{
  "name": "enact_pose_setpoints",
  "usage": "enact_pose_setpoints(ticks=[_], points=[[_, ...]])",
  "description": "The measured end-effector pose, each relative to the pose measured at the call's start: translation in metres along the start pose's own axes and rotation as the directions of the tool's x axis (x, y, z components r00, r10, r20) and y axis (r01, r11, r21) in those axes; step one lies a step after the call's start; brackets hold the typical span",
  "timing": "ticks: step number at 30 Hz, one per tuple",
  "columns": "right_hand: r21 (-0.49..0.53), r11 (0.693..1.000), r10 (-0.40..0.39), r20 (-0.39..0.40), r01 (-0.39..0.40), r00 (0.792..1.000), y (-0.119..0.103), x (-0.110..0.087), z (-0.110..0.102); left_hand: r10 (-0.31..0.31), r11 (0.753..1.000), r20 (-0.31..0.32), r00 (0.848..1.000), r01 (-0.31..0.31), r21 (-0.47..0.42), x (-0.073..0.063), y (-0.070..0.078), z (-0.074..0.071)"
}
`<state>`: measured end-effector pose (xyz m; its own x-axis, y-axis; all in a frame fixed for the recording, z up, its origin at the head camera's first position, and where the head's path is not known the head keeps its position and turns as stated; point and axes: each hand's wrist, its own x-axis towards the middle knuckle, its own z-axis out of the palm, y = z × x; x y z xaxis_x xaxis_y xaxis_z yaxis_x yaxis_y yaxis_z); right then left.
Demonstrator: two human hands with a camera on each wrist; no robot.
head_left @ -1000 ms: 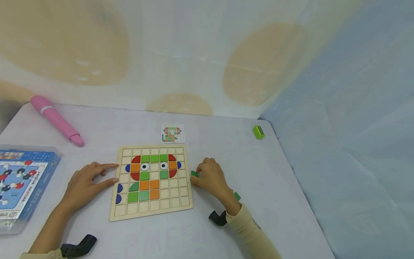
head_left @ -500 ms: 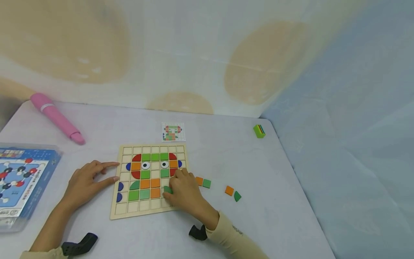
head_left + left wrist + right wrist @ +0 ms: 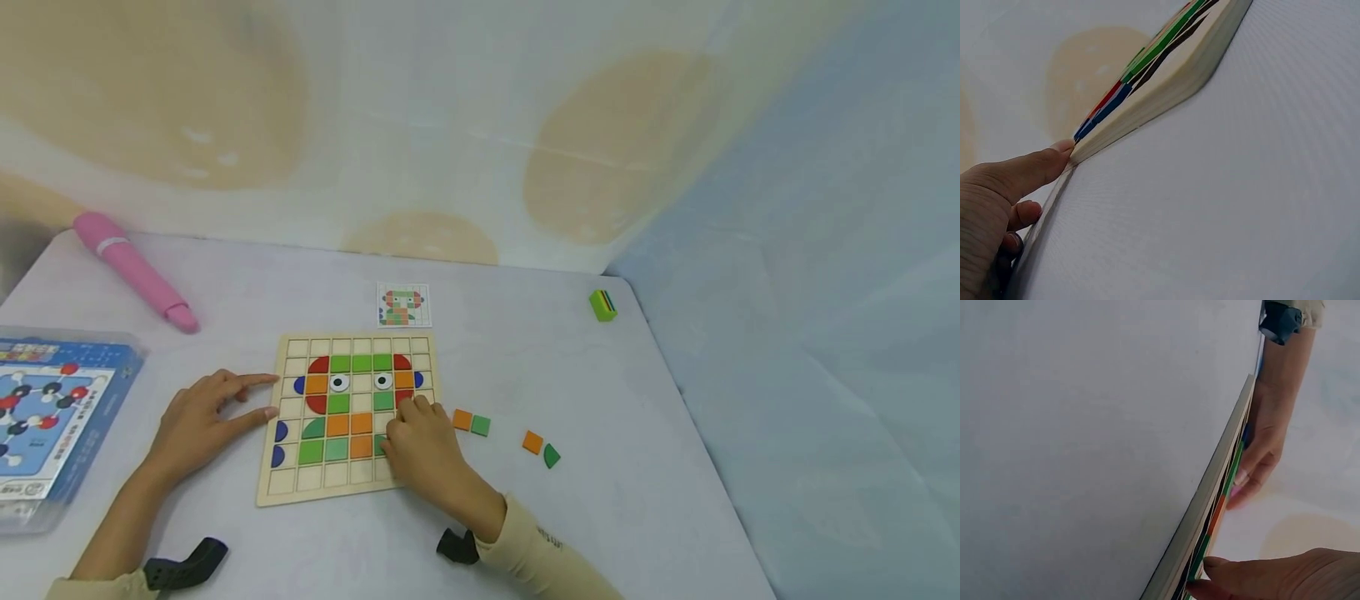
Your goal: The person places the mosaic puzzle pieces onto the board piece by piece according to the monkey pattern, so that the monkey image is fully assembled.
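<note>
A wooden grid board (image 3: 345,497) lies on the table, its cells partly filled with coloured tiles that form a face and a body. My right hand (image 3: 427,446) is over its lower right part, fingers bent, pinching a green tile (image 3: 378,444) right beside an orange tile (image 3: 362,446). Most of that green tile is hidden by the fingers. In the right wrist view, the thumb (image 3: 1235,572) is at the tile row. My left hand (image 3: 198,425) touches the board's left edge with thumb and index finger spread apart; its thumb (image 3: 1041,172) shows at the edge in the left wrist view.
Right of the board lie an orange square (image 3: 462,419), a green square (image 3: 481,426), another orange square (image 3: 532,442) and a green quarter-round tile (image 3: 552,456). A pattern card (image 3: 404,305) is behind the board. Farther out are a pink pen-like stick (image 3: 138,275), a boxed set (image 3: 60,417) and a small green block (image 3: 602,305).
My right hand has moved left from the loose tiles onto the board with the green tile, bringing it in beside the orange one. The left hand stays at the board's edge.
</note>
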<state>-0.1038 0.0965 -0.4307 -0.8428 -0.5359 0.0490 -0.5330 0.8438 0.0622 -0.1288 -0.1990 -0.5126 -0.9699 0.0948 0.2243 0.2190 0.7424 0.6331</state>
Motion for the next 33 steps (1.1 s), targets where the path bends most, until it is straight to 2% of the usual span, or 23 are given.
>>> enact_pose_setpoints(ticks=[2, 6, 12, 16, 21, 25, 33], points=[[0.005, 1.0, -0.004, 0.001, 0.004, 1.0, 0.001, -0.002, 0.0, 0.001, 1.0, -0.004, 1.0, -0.001, 0.001, 0.0, 0.0, 0.001], [0.08, 0.996, 0.027, 0.012, -0.028, 1.0, 0.013, -0.007, -0.007, 0.004, 1.0, -0.01, 1.0, -0.004, -0.003, -0.001, 0.0, 0.001], [0.133, 0.975, 0.182, 0.002, -0.18, 0.983, 0.063, -0.03, -0.019, 0.003, 1.0, 0.006, 1.0, -0.003, 0.002, 0.0, 0.002, 0.004], [0.134, 0.952, 0.278, -0.008, -0.275, 0.96, 0.104, -0.056, -0.023, 0.001, 1.0, 0.008, 1.0, -0.001, 0.008, 0.0, 0.002, 0.002], [0.094, 0.9, 0.423, 0.041, -0.425, 0.905, 0.138, -0.087, -0.025, 0.0, 1.0, 0.007, 1.0, 0.0, 0.005, 0.001, 0.002, -0.003], [0.055, 0.876, 0.473, 0.089, -0.479, 0.876, 0.147, -0.105, -0.024, -0.01, 1.0, 0.015, 1.0, 0.01, -0.001, 0.001, 0.002, -0.004], [0.088, 0.859, 0.497, 0.093, -0.505, 0.863, 0.145, -0.119, -0.018, -0.016, 1.0, 0.022, 1.0, 0.016, -0.002, 0.0, 0.002, -0.001]])
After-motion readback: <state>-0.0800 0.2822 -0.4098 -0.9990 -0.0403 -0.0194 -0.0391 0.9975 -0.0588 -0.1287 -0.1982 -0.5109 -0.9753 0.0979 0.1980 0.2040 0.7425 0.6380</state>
